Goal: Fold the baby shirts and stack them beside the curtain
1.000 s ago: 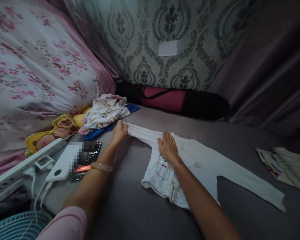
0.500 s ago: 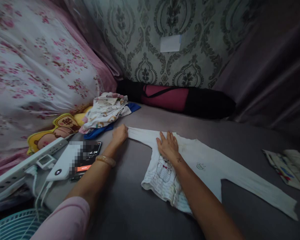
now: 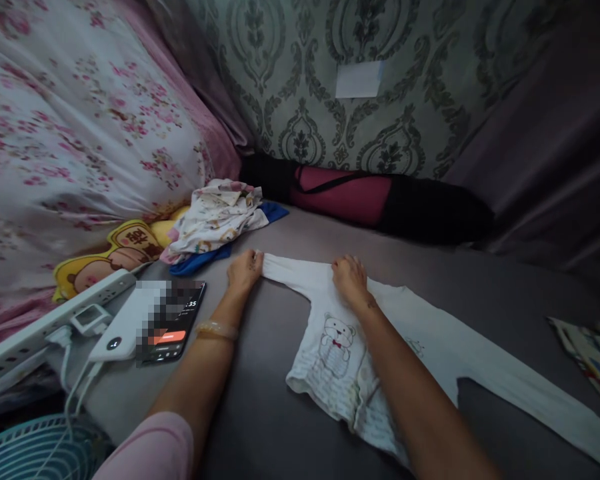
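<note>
A white long-sleeved child's shirt (image 3: pixel 325 300) with a bear print lies spread on the grey bed surface (image 3: pixel 260 373), both sleeves stretched outward. My left hand (image 3: pixel 245 270) is closed around the cuff of the sleeve on the left. At the shoulder beside the collar, my right hand (image 3: pixel 351 279) has its fingers curled in and gripping the shirt's cloth; the fingertips are partly hidden. My right forearm covers part of the shirt's front.
Left are a crumpled pile of clothes (image 3: pixel 220 217), a yellow cartoon cushion (image 3: pixel 125 257), a power strip (image 3: pixel 55 320), a white power bank (image 3: pixel 125 330) and a phone (image 3: pixel 180 333). A long black-and-red bag (image 3: pixel 345 197) lies by the wall. Folded cloth (image 3: pixel 587 353) sits at right.
My right hand has gone from lying flat with fingers spread to curled closed at the shoulder. My left hand stays on the cuff. The view has shifted slightly.
</note>
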Motion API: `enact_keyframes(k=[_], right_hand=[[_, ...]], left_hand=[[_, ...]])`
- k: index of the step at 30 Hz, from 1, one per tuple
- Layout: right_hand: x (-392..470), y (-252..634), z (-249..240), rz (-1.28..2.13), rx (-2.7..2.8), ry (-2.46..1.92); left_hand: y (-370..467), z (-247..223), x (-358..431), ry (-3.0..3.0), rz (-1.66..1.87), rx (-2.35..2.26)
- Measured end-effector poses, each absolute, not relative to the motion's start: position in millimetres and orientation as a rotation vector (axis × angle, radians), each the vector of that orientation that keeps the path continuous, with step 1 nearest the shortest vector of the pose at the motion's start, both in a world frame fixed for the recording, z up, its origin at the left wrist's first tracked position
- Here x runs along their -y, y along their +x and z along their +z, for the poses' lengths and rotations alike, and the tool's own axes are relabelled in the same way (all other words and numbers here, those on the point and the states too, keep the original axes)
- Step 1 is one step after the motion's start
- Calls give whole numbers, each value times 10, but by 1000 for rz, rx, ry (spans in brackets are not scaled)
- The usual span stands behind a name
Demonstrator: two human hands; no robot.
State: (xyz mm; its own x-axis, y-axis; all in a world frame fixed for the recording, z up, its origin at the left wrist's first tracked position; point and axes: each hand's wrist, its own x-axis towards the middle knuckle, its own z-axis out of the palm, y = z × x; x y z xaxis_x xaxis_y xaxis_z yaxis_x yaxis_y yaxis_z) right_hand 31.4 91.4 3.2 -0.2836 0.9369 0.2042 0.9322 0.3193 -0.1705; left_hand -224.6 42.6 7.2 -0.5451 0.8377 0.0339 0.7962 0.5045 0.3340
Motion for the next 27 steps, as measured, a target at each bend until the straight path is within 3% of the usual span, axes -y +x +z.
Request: enact_keyframes(k=[14, 27], right_hand=[[-605, 258, -20, -105, 2291, -1804], [-423, 380, -128, 77, 2341, -1884]], left_hand=[[-2311, 24, -456, 1505, 499, -2596], [-2361, 79, -342, 1522, 396, -2646]])
